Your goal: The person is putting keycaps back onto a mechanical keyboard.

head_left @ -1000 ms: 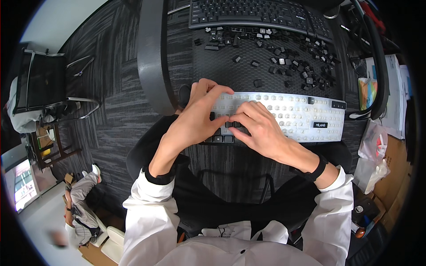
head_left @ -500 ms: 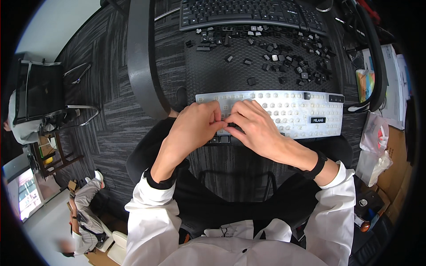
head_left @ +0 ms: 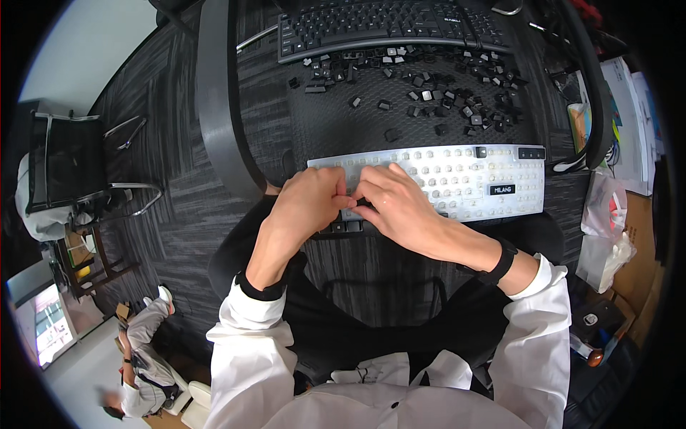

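Observation:
A silver keyboard (head_left: 450,182) with mostly bare switches lies across my lap, with a few black keys at its corners and lower left. My left hand (head_left: 304,207) has curled fingers over its left part, thumb and index tips pressed together. My right hand (head_left: 400,211) meets them from the right, fingers bent in a pinch at small dark keys. What exactly either pinch holds is hidden by the fingers. Beyond the board, many loose black keycaps (head_left: 468,111) are scattered on a black mesh surface (head_left: 329,125).
A black keyboard (head_left: 371,28) lies at the top. Black frame bars (head_left: 218,107) flank the mesh. A mesh chair (head_left: 64,164) is at left; a seated person (head_left: 143,336) is at lower left near a lit screen (head_left: 50,322). Plastic bags (head_left: 604,214) and cardboard sit at right.
My left hand's fingers have drawn down and curled toward the right hand's fingertips. The whole view has shifted slightly, with the upper keyboard and keycaps further left in the picture.

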Demonstrator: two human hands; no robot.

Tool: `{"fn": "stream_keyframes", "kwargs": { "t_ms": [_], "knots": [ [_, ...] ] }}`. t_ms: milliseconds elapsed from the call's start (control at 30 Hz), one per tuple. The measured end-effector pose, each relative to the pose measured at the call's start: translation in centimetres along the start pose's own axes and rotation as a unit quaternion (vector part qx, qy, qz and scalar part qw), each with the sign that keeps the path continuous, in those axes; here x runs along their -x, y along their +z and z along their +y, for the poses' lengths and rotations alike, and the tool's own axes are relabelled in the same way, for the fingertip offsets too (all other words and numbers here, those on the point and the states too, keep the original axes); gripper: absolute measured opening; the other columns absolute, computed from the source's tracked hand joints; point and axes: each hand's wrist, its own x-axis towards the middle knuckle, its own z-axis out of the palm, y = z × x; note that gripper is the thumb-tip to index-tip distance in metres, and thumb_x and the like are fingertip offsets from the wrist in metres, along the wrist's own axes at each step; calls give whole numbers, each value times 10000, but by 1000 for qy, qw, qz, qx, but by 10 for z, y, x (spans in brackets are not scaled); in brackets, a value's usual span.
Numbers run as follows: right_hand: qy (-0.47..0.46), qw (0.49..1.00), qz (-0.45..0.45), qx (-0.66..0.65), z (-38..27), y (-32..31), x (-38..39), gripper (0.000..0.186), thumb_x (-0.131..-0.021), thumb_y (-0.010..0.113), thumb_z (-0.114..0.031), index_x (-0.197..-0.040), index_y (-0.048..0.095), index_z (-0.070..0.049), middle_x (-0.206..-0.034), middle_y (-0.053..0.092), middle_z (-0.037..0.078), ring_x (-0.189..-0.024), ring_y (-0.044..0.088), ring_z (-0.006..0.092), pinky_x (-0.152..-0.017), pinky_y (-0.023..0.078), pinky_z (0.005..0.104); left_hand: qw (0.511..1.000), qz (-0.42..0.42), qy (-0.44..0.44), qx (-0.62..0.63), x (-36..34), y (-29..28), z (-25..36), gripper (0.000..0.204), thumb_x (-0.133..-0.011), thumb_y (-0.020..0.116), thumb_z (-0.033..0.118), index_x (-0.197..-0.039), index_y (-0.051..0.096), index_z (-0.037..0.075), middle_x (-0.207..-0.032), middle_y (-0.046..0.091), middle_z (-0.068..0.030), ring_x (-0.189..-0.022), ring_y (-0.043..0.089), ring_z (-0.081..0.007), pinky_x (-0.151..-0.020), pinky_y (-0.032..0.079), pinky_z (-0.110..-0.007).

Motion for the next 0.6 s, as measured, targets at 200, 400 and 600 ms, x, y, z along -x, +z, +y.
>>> {"fn": "stream_keyframes", "kwargs": {
  "t_ms": [200,400,600],
  "knots": [
    [9,1000,-3,-13,2,-2,-4,116,-873,805,-91,-925,710,-50,-913,615,75,-855,598,274,-817,460,394,997,43,65,-21,-3,3,-6,208,-880,822,143,-822,662,25,-678,701,-111,-615,707,-237,-585,519,-380],
    [46,997,64,-23,18,-33,-17,137,-863,795,-79,-948,696,-35,-975,649,104,-900,662,328,-777,540,451,992,30,95,79,4,-6,-6,209,-951,790,134,-849,651,17,-616,642,-47,-520,577,-95,-500,417,-291],
    [91,991,60,81,46,-61,-29,186,-882,774,-52,-1047,716,11,-989,678,144,-915,703,354,-789,585,452,968,127,129,175,-1,-7,2,151,-1004,746,137,-960,657,24,-630,538,37,-544,429,-24,-510,344,-245]
  ]
}}
